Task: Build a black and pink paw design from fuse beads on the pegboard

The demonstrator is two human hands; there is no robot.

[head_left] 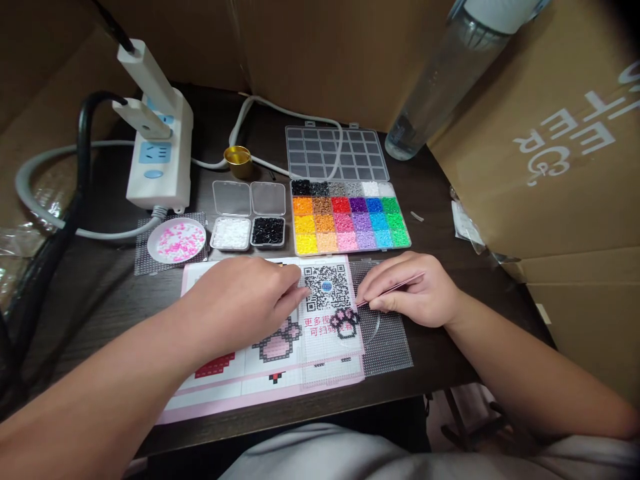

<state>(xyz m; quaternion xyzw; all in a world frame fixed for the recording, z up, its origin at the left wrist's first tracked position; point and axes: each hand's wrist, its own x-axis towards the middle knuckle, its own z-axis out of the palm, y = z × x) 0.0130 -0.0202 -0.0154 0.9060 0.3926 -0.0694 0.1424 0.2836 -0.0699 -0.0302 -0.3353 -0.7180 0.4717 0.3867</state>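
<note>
My right hand (410, 291) grips pink tweezers (395, 287), their tip at a small black-and-pink paw made of beads (345, 322). The paw sits on a clear pegboard (333, 363) lying over a pink pattern sheet (235, 383). My left hand (245, 300) rests on that sheet with its fingertips pressed on the pegboard's left edge, beside a printed QR code (327, 287). It holds nothing that I can see.
A bead box with many coloured compartments (350, 217) stands open behind the sheet. To its left are small trays of white (231, 233) and black beads (268, 231) and a dish of pink beads (177, 241). A power strip (159, 150), a gold cap (237, 160) and a bottle (440, 80) stand further back among cardboard walls.
</note>
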